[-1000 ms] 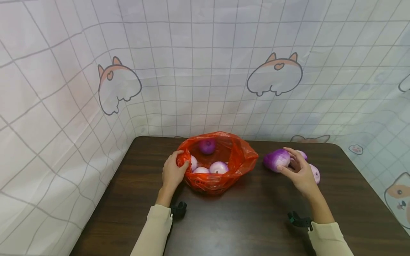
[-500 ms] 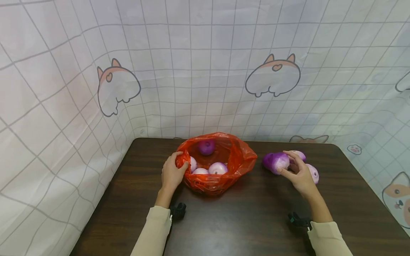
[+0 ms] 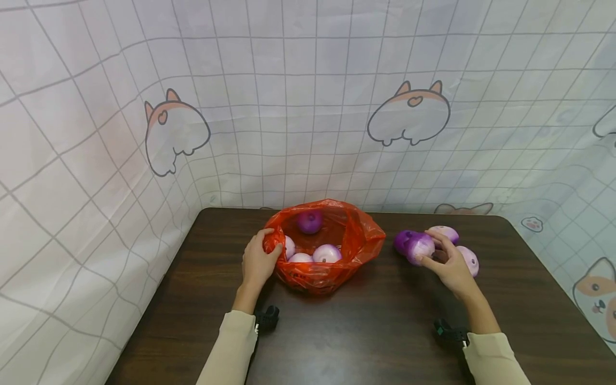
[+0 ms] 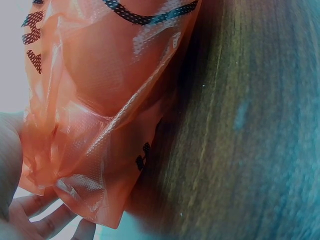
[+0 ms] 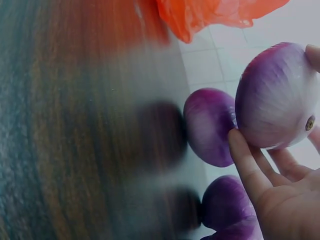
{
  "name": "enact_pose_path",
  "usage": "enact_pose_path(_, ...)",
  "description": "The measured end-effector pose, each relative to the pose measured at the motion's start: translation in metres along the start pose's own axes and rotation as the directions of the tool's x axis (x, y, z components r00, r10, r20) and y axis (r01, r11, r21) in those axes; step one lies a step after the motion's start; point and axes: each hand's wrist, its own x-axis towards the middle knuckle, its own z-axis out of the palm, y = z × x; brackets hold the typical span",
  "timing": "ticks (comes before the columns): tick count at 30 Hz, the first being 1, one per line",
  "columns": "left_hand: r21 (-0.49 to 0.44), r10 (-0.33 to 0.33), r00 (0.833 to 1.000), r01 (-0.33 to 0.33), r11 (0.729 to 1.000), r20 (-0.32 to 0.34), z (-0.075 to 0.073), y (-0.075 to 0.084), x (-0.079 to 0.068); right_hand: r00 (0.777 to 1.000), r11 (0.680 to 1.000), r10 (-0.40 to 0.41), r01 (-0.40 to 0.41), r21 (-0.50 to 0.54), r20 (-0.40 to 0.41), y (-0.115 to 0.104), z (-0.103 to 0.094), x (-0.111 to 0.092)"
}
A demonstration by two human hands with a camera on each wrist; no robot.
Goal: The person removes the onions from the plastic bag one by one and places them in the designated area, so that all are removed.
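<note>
My left hand (image 3: 257,262) pinches the gathered left rim of a red plastic bag (image 3: 320,278), whose mouth gapes upward. Inside the bag lie several purple-and-white onions, one dark purple onion (image 3: 309,221) at the back and a paler onion (image 3: 327,253) near the front. In the left wrist view, thumb and fingers hold the crumpled plastic (image 4: 75,150). To the bag's right, my right hand (image 3: 449,267) grips an onion (image 5: 275,97) between thumb and fingertips, raised off the table. Close behind it sits another onion (image 5: 207,125), standing on the tabletop.
Two more onions, a back one (image 3: 445,233) and a paler one (image 3: 469,260), lie beside my right hand. Everything rests on a dark wooden table (image 3: 337,342). A white grid-patterned cloth (image 3: 298,107) hangs behind its far edge and along the sides.
The onion in my right hand has shifted slightly toward me, so more of the onion behind it shows. My left hand keeps its hold on the bag's rim.
</note>
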Motion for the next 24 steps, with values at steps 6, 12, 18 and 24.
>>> enact_pose_path(6, 0.001, 0.007, 1.000, -0.007, 1.000, 0.000, 0.000, 0.000, 0.000, 0.997, 0.996, 0.079, -0.078, -0.047, 0.025, -0.002, 0.001, -0.001)
enact_pose_path(12, 0.006, 0.022, 1.000, -0.022, 1.000, -0.013, 0.001, -0.001, 0.000, 0.992, 0.990, 0.123, -0.120, -0.070, 0.038, 0.000, 0.001, -0.001)
enact_pose_path(18, 0.003, 0.016, 1.000, -0.016, 1.000, -0.013, 0.001, -0.001, 0.000, 0.991, 0.986, 0.127, -0.122, -0.111, 0.037, 0.006, 0.002, 0.000)
enact_pose_path(24, 0.002, 0.015, 1.000, -0.015, 1.000, -0.013, 0.001, -0.002, 0.000, 0.989, 0.984, 0.144, -0.139, -0.114, 0.039, 0.011, 0.004, 0.001)
